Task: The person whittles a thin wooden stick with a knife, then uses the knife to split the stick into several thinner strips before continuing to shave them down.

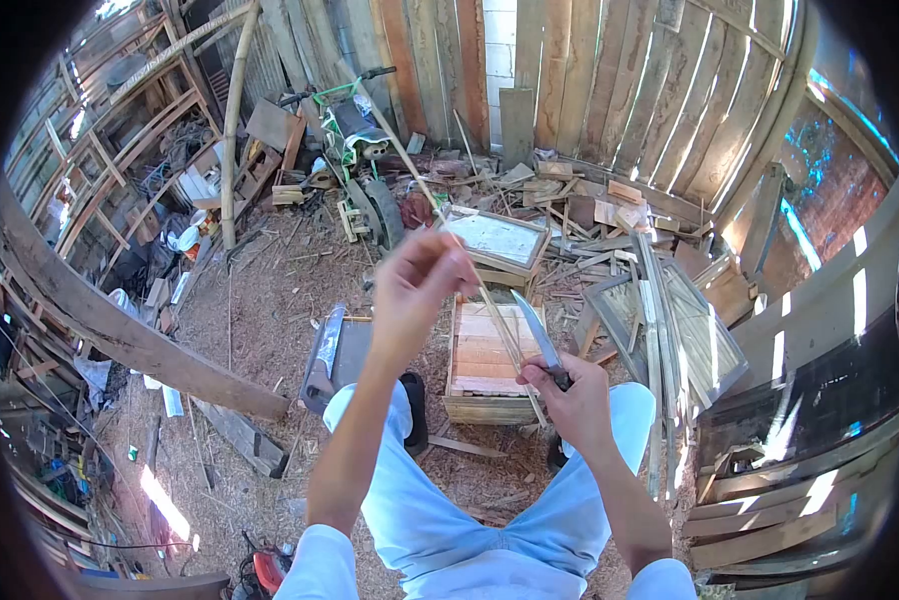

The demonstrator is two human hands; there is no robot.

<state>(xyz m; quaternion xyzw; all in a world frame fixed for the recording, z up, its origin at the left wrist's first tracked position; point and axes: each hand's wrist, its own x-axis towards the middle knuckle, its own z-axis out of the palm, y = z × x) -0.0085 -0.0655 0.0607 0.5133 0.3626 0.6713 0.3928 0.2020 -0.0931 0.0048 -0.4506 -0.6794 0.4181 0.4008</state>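
Both hands are being held up near the wooden box [490, 411]. By the right hand [577, 395], just right of the box, a knife [536, 330] is being gripped, with the fingers curled snugly around its dark handle. Its blade, smooth, grey and pointy, is being held tip up. A long, thin strip [410, 163] of pale, wood-like stuff is being held on a slant, running from beyond the box down past its right side. Low on the strip, it is being met by the right hand's fingers. By the left hand [420, 285], over the far left side of the box, a half-closed shape is being made, with bent fingers and the thumb close to them. Whether the strip is being pinched there cannot be told.

Inside the box, flat, pale boards [480, 355] are being shown side by side. Beyond it, a shallow tray with a whitish, rough top [500, 238] is being lit. Left of the box, a wide, shiny blade [330, 340] is being held up by a dark, flat seat [352, 345].
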